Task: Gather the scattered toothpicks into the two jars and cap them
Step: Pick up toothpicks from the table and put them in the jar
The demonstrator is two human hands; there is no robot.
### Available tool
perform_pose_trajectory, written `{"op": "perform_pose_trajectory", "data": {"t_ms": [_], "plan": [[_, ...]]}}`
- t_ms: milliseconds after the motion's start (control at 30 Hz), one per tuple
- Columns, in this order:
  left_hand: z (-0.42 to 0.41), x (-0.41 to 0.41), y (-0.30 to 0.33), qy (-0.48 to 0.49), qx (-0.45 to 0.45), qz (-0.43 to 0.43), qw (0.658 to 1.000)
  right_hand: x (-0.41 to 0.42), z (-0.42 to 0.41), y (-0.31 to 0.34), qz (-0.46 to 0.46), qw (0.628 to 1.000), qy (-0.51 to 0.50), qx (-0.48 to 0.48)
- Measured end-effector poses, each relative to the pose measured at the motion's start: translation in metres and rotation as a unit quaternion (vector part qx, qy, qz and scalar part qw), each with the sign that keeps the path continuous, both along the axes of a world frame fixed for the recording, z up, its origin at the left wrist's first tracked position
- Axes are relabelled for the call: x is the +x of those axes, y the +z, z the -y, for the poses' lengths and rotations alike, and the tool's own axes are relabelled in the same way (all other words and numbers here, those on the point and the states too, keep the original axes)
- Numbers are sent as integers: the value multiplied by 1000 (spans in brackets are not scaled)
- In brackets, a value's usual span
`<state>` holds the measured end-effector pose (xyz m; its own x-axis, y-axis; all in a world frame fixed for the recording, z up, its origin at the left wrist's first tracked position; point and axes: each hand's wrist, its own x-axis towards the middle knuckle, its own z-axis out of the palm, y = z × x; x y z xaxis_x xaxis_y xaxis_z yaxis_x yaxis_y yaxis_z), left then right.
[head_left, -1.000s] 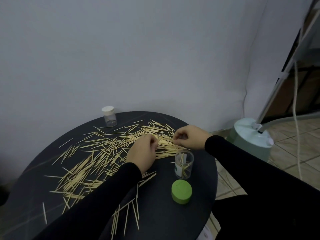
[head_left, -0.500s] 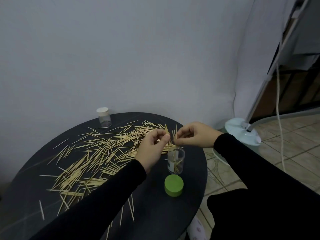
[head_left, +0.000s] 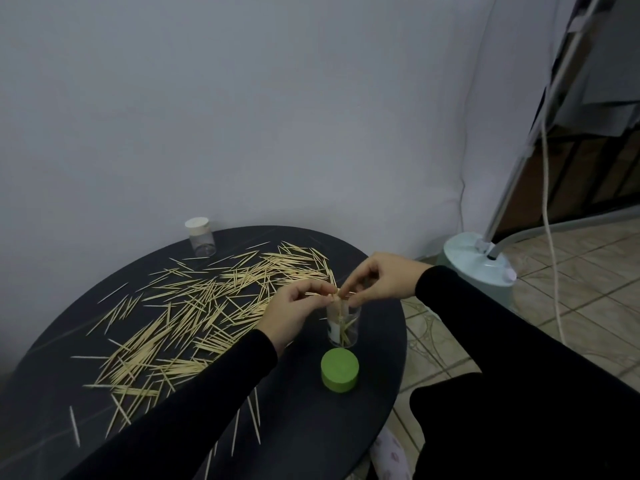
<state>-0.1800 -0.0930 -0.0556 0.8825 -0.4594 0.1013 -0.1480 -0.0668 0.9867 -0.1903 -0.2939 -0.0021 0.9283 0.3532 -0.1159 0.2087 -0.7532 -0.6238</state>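
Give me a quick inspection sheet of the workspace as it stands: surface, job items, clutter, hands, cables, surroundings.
Surface: round dark table, toothpicks scattered over its left and middle.
Job's things: open clear jar upright near the right edge, a few toothpicks inside; green lid on the table in front of it; second small jar at the far edge, white cap on.
Clutter: nothing seen.
Hands: left hand and right hand both pinch toothpicks just above the open jar's mouth.
Cables: white cord hangs down to the floor on the right.
Surroundings: plain wall behind; pale green stand base on a tiled floor to the right.
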Motion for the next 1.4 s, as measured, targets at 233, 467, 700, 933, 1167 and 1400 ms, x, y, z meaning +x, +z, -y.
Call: {"op": "perform_pose_trajectory", "data": {"t_ms": [233,467,700,933,1167,1400], "plan": [[-7,16,-6,135,190,137,963,15,-2,-7,40,998,-48,28],[-22,30,-24,131,449,283,838,35,-12,-32,-1,994,-52,-92],[-19,36,-26,122,468,297,823,51,-23,-43,8,987,-24,-158],[-24,45,-21,123,506,312,795,62,-26,-45,58,979,-29,-192],[-28,49,-14,109,528,303,786,63,-32,-46,76,977,-20,-198],[-27,47,-17,99,548,327,764,61,-34,-43,112,961,-22,-253]]}}
